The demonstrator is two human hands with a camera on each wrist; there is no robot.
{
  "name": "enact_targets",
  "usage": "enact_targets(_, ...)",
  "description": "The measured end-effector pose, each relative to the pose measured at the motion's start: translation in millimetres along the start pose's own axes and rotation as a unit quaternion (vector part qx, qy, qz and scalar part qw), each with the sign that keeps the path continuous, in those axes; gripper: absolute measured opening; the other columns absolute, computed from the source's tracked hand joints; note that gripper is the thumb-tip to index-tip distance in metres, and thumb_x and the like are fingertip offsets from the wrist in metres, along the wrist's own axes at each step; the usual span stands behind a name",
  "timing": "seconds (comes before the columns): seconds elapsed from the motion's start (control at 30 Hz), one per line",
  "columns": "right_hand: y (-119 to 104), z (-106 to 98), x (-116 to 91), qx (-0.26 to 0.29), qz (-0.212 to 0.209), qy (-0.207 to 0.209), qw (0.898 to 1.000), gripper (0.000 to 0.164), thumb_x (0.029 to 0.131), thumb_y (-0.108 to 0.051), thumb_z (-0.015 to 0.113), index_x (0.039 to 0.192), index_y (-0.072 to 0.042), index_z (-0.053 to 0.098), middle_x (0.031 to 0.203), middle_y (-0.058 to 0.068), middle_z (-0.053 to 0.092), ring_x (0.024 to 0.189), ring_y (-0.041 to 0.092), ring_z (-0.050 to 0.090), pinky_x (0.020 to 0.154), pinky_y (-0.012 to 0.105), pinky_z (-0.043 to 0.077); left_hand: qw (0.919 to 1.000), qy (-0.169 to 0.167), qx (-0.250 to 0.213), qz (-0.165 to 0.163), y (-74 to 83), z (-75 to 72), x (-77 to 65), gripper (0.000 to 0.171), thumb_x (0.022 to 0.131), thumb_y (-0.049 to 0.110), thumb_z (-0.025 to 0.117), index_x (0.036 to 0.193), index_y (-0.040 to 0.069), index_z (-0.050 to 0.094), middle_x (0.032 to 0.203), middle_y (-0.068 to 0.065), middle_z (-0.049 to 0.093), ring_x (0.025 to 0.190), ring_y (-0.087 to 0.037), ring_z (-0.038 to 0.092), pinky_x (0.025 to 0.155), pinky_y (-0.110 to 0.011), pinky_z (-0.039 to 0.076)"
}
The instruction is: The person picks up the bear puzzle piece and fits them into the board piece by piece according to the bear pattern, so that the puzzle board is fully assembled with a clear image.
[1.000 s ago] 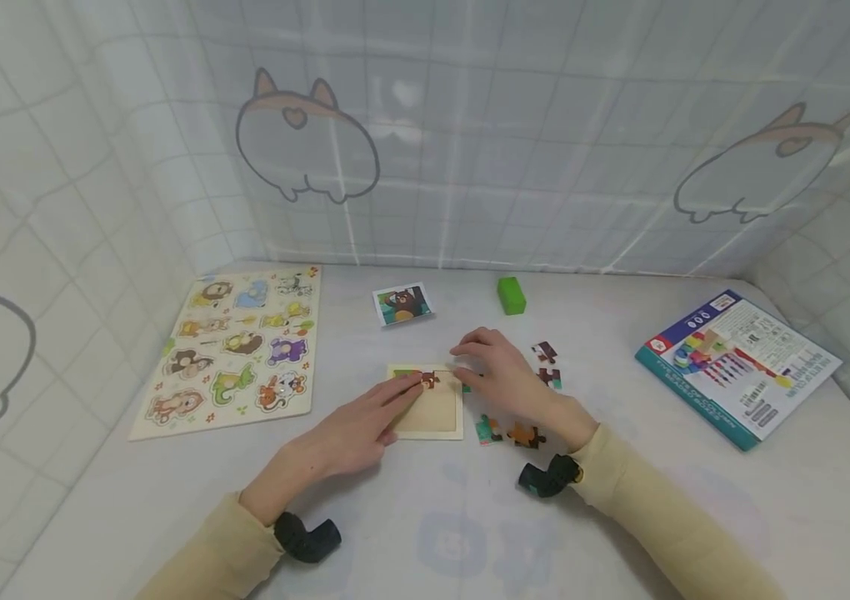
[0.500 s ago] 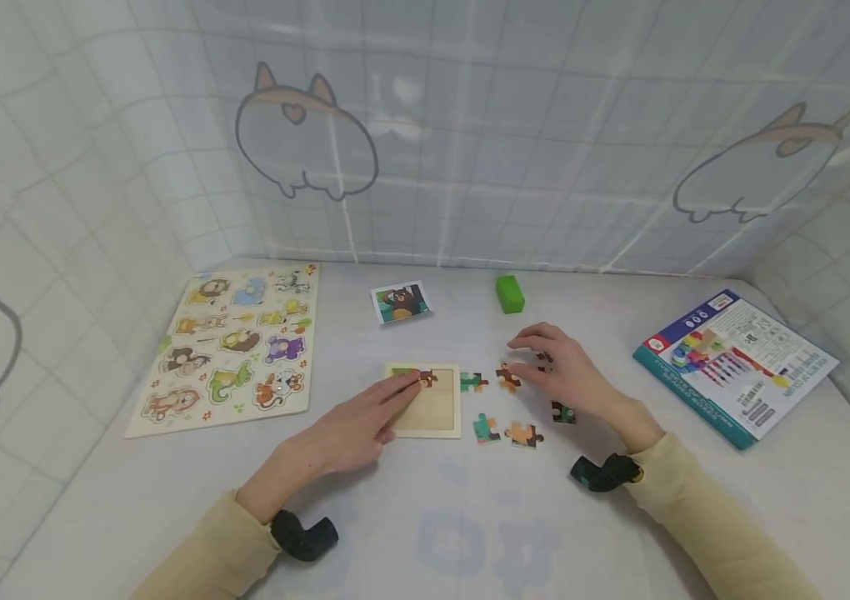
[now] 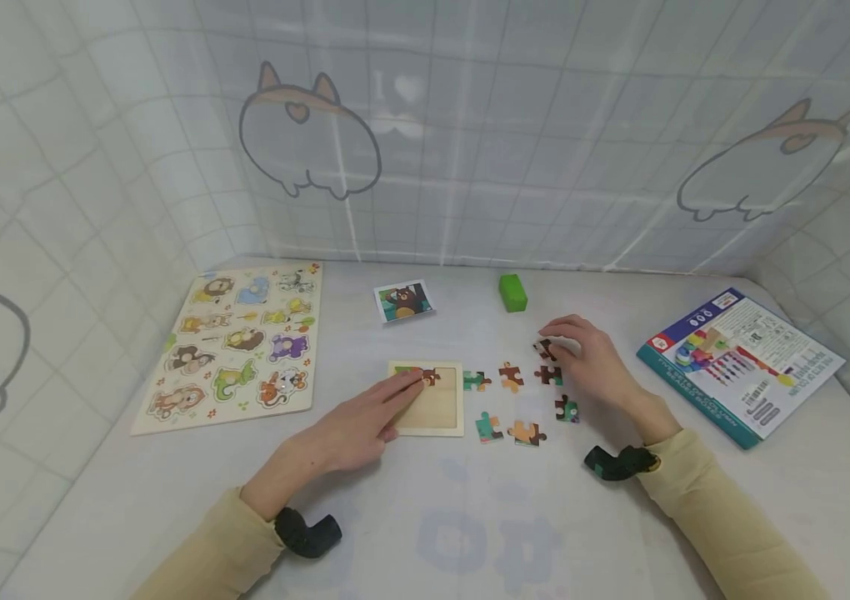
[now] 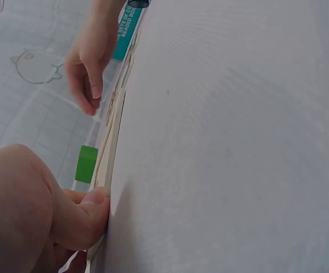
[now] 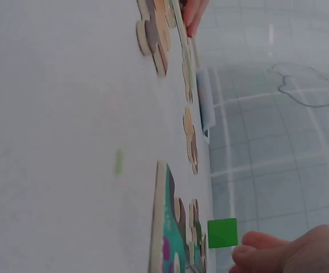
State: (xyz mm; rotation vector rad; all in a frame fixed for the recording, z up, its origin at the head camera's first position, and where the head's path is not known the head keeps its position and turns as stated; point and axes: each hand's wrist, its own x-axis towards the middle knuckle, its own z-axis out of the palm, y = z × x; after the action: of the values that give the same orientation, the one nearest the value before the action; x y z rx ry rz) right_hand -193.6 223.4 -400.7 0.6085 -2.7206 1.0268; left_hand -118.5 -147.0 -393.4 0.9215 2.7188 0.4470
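A small wooden puzzle tray [image 3: 436,417] lies flat before me, with a bear piece [image 3: 431,377] at its far side. My left hand [image 3: 357,425] holds the tray's left side, fingers stretched across it toward that piece; in the left wrist view the thumb [image 4: 98,197] presses on the edge. My right hand [image 3: 593,362] is at the far right of the loose pieces, thumb and fingertips apart around a dark brown piece [image 3: 544,349]. Near it lie a brown-green piece [image 3: 548,375], a green one [image 3: 566,409] and an orange-brown one [image 3: 511,376].
More loose pieces, a teal one [image 3: 488,427] and an orange one [image 3: 526,433], lie right of the tray. Behind are a bear picture card [image 3: 404,302] and a green block [image 3: 512,293]. An animal board [image 3: 237,346] stands left, a boxed set [image 3: 740,367] right.
My right hand has moved right, from the tray's far right corner past the brown piece to the dark brown one. The left hand has stayed on the tray.
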Motion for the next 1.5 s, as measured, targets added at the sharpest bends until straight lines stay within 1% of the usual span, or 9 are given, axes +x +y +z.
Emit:
enact_targets(0.2,6.8,-0.5,-0.7,-0.002,0.008,-0.004,1.0,0.03,0.093,0.011,0.056,0.117,0.002,0.069,0.126,0.019,0.063,0.124,0.04,0.054,0.104,0.059,0.044,1.0,0.001,0.001,0.0,-0.3,1.4,1.0,0.068,0.097,0.006,0.052,0.16,0.012,0.025,0.168,-0.001,0.016,0.153,-0.023,0.022,0.122,-0.043,0.028)
enact_targets(0.47,12.1,2.6,-0.6,-0.014,0.019,-0.024,0.999,0.03,0.093,0.009,0.059,0.121,0.002,0.067,0.127,0.02,0.06,0.121,0.039,0.051,0.104,0.057,0.043,1.0,0.002,-0.006,0.006,0.9,-0.4,-0.8,0.068,0.097,0.005,0.051,0.159,0.011,0.024,0.168,-0.002,0.016,0.153,-0.024,0.021,0.122,-0.044,0.028)
enact_targets(0.57,13.1,3.4,-0.8,-0.017,0.009,-0.025,0.999,0.029,0.092,0.009,0.061,0.12,0.003,0.068,0.125,0.02,0.059,0.116,0.038,0.051,0.099,0.055,0.044,1.0,0.003,-0.006,0.006,0.8,-0.4,-0.8,0.068,0.097,0.006,0.051,0.159,0.011,0.024,0.168,-0.002,0.016,0.153,-0.024,0.021,0.122,-0.044,0.028)
enact_targets(0.7,14.7,4.3,-1.0,-0.023,-0.01,-0.025,0.999,0.029,0.092,0.008,0.062,0.12,0.003,0.068,0.122,0.02,0.059,0.108,0.035,0.05,0.09,0.047,0.043,1.0,0.002,-0.006,0.004,0.7,-0.3,-0.6,0.068,0.098,0.006,0.051,0.16,0.011,0.024,0.168,-0.002,0.017,0.153,-0.024,0.021,0.122,-0.044,0.028)
enact_targets(0.87,14.8,4.7,-0.6,-0.031,-0.017,-0.031,0.999,0.029,0.094,0.002,0.064,0.123,0.003,0.067,0.12,0.019,0.057,0.106,0.032,0.047,0.085,0.041,0.04,1.0,0.003,-0.005,0.002,0.9,0.2,-0.3,0.068,0.098,0.007,0.052,0.16,0.012,0.024,0.168,-0.002,0.016,0.153,-0.024,0.021,0.122,-0.043,0.028)
enact_targets(1.03,14.0,3.9,-1.2,-0.034,-0.009,-0.039,0.999,0.029,0.096,-0.002,0.064,0.125,0.003,0.066,0.12,0.019,0.055,0.107,0.033,0.045,0.086,0.043,0.039,1.0,0.004,-0.003,0.005,0.8,0.5,-0.6,0.068,0.098,0.007,0.052,0.16,0.011,0.024,0.168,-0.002,0.016,0.153,-0.024,0.021,0.122,-0.043,0.028)
enact_targets(1.17,14.2,4.8,-1.0,-0.032,-0.004,-0.036,0.999,0.026,0.096,-0.003,0.065,0.121,0.003,0.066,0.118,0.019,0.055,0.108,0.034,0.044,0.088,0.045,0.038,1.0,0.004,-0.002,0.006,0.8,0.5,-0.6,0.068,0.098,0.007,0.051,0.16,0.011,0.024,0.168,-0.002,0.016,0.153,-0.024,0.021,0.122,-0.043,0.028)
enact_targets(1.33,13.2,4.6,-1.0,-0.033,0.002,-0.034,0.999,0.022,0.095,-0.004,0.066,0.116,0.002,0.067,0.117,0.019,0.055,0.108,0.034,0.044,0.089,0.046,0.039,1.0,0.004,-0.002,0.007,0.9,0.0,-0.7,0.068,0.098,0.007,0.051,0.16,0.011,0.024,0.168,-0.002,0.016,0.153,-0.024,0.021,0.123,-0.043,0.027)
enact_targets(1.5,12.5,5.0,-1.3,-0.038,-0.002,-0.03,0.999,0.019,0.095,-0.004,0.066,0.114,0.002,0.067,0.116,0.019,0.055,0.108,0.035,0.045,0.089,0.047,0.039,1.0,0.003,-0.002,0.006,0.7,-0.1,-0.5,0.068,0.098,0.006,0.051,0.16,0.011,0.024,0.168,-0.002,0.016,0.153,-0.023,0.021,0.123,-0.043,0.027)
